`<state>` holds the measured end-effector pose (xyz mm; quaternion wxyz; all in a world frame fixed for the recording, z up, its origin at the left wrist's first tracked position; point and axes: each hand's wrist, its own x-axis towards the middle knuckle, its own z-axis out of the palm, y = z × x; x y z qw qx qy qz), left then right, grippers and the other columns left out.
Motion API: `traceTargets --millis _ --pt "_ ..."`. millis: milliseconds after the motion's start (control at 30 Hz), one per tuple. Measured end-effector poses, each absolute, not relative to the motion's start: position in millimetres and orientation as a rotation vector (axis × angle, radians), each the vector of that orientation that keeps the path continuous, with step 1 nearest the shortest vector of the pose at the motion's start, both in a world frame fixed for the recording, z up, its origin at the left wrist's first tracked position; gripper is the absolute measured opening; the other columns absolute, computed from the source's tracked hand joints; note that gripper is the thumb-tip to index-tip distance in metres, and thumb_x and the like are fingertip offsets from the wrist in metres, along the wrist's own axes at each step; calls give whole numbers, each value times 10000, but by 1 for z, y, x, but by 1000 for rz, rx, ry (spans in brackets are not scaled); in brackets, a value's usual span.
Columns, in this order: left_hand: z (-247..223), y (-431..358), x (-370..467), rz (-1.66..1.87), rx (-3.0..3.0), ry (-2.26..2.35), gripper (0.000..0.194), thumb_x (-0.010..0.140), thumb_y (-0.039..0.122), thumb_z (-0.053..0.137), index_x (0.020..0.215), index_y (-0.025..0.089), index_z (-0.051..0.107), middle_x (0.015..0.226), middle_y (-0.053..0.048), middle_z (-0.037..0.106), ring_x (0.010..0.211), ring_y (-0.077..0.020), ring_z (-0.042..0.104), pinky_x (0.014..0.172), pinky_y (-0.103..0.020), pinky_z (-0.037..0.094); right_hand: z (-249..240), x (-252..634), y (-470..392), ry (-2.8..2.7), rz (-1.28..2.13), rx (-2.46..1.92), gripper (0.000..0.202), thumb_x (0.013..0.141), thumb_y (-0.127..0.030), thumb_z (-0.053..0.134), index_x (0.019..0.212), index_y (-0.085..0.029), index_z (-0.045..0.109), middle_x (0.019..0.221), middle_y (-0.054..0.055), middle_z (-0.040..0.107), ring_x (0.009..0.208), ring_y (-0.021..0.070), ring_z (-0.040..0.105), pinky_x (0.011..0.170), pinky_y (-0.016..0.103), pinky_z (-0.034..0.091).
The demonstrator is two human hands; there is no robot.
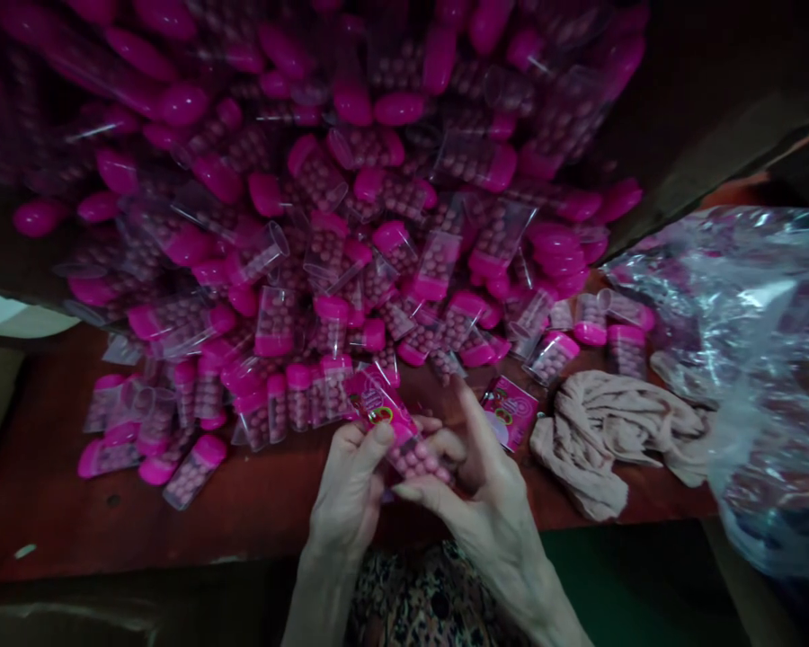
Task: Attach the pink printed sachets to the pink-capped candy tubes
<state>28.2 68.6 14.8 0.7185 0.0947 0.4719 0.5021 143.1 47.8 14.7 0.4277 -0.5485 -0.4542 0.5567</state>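
A clear container of pink balls (418, 460) is held between my two hands, close to the table's front edge, with a pink printed label (377, 404) over its upper part. My left hand (354, 476) is closed on its label end, the thumb lying on the print. At the lower right end, my right hand (482, 481) pinches the container, with its index finger stretched upward. A stack of pink printed labels (511, 412) lies just right of my right hand. Behind both hands is a large pile of similar containers (384, 252) with pink caps.
A crumpled beige cloth (607, 436) lies right of the labels. Clear plastic wrap (768, 359) covers the far right. Several containers (155, 431) stand and lie at the front left of the dark red table (262, 503).
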Motion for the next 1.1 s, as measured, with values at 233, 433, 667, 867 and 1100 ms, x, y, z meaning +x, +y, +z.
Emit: traceTargets --millis 233,433,667,867,1100 --pt "13 68 36 1198 188 1076 177 677 292 718 664 122 669 632 -64 692 639 -180 650 644 -304 521 9 140 47 -1108 1392 -1387 731 819 -241 604 1435 -236 210 860 23 688 755 141 663 695 274 567" --pt "15 66 32 1258 147 1036 286 656 398 728 686 123 654 623 -47 668 598 -162 625 614 -292 517 11 135 43 -1036 1413 -1436 741 831 -262 589 1441 -234 169 809 12 675 520 91 587 447 200 513" --pt "14 65 39 1314 46 1067 129 680 250 728 683 136 668 561 3 619 502 -73 550 557 -196 487 10 126 44 -1048 1324 -1453 675 805 -249 621 1396 -187 300 728 -9 669 590 107 633 549 205 553" --pt "7 61 44 1257 10 1017 149 709 288 708 737 146 671 570 2 609 503 -73 548 506 -175 463 10 123 43 -934 1292 -1417 647 812 -240 620 1384 -251 317 826 0 711 734 126 689 661 220 585" --pt "12 58 48 1343 -78 1018 172 659 284 751 707 135 678 561 7 605 488 -51 529 492 -147 431 9 119 39 -1000 1172 -1431 595 801 -194 626 1342 -242 384 807 -5 706 730 110 688 647 176 576"
